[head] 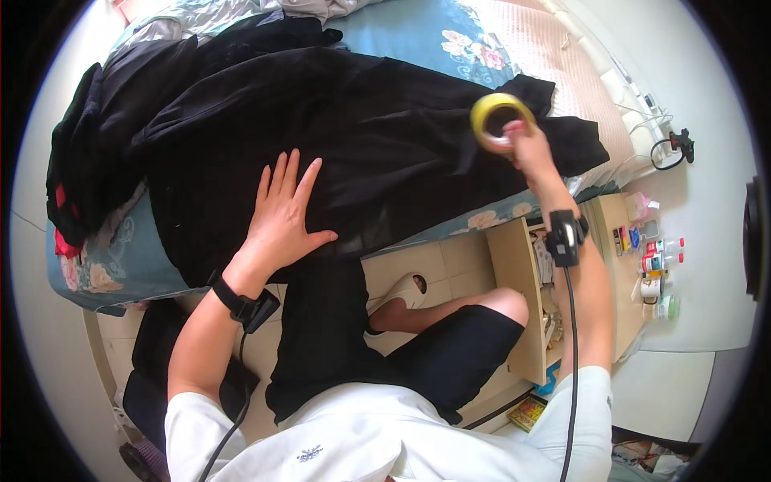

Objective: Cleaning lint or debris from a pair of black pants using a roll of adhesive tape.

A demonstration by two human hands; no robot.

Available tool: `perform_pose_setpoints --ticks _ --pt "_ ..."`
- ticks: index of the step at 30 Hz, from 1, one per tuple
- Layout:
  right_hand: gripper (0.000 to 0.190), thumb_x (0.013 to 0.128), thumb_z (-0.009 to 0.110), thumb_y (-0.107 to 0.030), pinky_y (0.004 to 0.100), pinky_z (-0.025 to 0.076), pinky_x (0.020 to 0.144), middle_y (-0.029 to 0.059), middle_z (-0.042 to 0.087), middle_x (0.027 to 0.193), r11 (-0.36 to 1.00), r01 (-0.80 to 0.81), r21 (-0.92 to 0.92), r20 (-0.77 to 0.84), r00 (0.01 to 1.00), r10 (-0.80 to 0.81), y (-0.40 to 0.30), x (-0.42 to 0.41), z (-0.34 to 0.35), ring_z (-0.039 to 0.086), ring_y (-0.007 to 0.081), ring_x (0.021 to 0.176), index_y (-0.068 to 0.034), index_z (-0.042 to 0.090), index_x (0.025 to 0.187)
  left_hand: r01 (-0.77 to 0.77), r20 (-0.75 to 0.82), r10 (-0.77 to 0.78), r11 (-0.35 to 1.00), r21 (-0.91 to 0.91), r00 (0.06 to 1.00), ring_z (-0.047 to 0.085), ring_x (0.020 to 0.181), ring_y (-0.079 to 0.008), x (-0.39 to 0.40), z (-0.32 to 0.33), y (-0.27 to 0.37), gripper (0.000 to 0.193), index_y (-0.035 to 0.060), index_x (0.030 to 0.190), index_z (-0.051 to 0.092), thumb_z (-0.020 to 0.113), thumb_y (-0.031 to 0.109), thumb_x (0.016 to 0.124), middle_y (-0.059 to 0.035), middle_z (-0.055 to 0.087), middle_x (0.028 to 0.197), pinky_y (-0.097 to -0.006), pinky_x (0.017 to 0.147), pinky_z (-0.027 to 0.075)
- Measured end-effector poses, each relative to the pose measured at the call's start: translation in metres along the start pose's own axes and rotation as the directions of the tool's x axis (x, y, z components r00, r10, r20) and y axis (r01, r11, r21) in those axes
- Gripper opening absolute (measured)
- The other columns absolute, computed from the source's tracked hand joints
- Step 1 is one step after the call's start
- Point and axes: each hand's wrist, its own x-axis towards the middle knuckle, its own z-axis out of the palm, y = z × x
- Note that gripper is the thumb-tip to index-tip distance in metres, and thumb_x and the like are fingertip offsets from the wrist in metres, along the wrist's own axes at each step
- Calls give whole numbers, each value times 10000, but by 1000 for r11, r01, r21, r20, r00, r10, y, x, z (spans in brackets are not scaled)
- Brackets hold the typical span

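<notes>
Black clothing (pixel 385 138) lies spread over the bed, with wrinkles running along it. On its near part rests my left hand (pixel 283 214), palm down, fingers apart and holding nothing. My right hand (pixel 530 147) grips a roll of yellow adhesive tape (pixel 479 117) by its ring, with fingers inside the core. The roll is blurred and appears over the right end of the clothing; whether it touches the cloth I cannot tell. More dark clothing (pixel 78 162) with red parts is bunched at the left.
A blue floral sheet (pixel 397 33) and a pale pink ribbed cover (pixel 572 78) lie on the bed. By my right arm, a wooden bedside cabinet (pixel 614 223) bears several plastic bottles (pixel 659 262). A black seat (pixel 150 373) stands at lower left.
</notes>
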Motion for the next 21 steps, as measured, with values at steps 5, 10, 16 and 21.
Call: perform_pose_setpoints --ticks 5,10,16,21 --pt "166 973 580 -184 384 502 572 95 671 815 943 329 -38 -242 913 -328 8 -1 -50 654 229 661 -58 643 1062 -29 27 29 1000 -1 999 138 1575 -417 2 -4 4 1174 144 1641 211 896 409 725 -273 185 1675 -527 1283 100" --pt "138 887 577 -73 469 585 716 144 677 905 194 669 -718 396 621 -677 -28 -49 23 704 334 900 -85 573 1024 24 56 -25 1000 12 998 111 1582 -411 1 -5 1 1177 153 1644 204 897 383 722 -275 175 1677 -526 1285 83" --pt "133 923 590 -140 335 478 533 87 648 796 935 226 -272 94 974 -208 28 -3 -39 616 198 622 -76 637 1030 22 79 -24 1000 20 997 106 1583 -413 4 -6 6 1185 151 1645 191 896 386 723 -275 165 1680 -528 1285 75" --pt "146 944 576 -154 399 521 573 83 656 771 886 415 -207 -237 857 -457 15 12 -71 670 253 651 -48 623 1033 1 84 -4 1000 31 996 104 1583 -414 7 -8 11 1185 148 1646 189 894 386 724 -274 157 1682 -530 1285 69"
